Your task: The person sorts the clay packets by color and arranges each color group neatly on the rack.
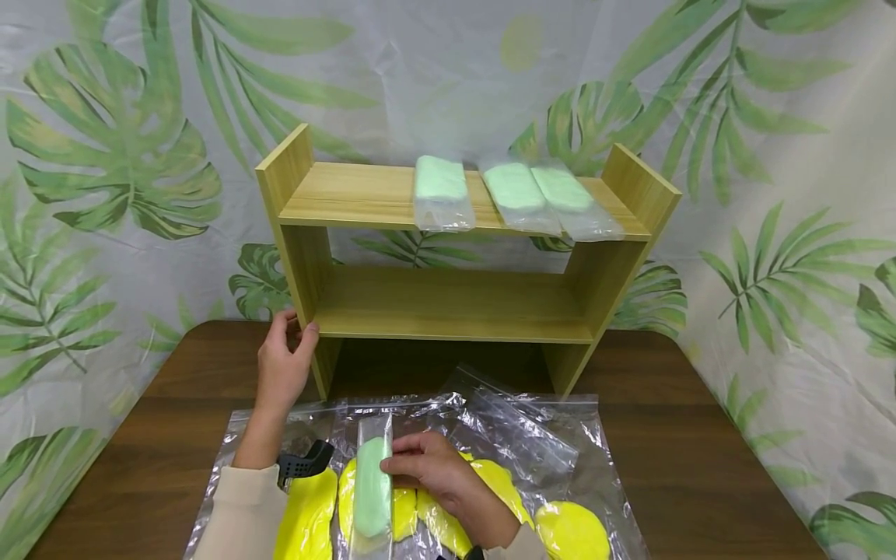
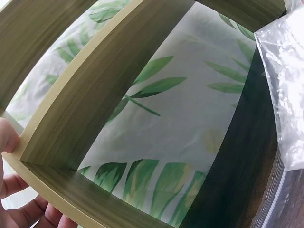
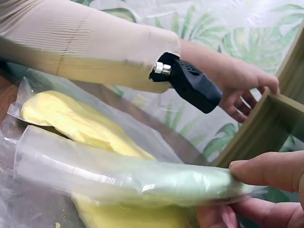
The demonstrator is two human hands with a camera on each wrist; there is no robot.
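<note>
My left hand grips the left side panel of a small wooden shelf. In the left wrist view its thumb lies on the panel's front edge, with the fingers around the outer side. My right hand pinches a clear plastic bag with a pale green clay-like slab inside by its right edge. That bag is held above yellow clay-like pieces in a large clear zip bag. In the right wrist view, thumb and fingers hold one end of the green bag.
On the shelf's top board lie three similar bagged green slabs, one left of centre and two side by side farther right. A loose clear zip bag lies near the shelf's foot. The brown table meets a leaf-patterned cloth behind.
</note>
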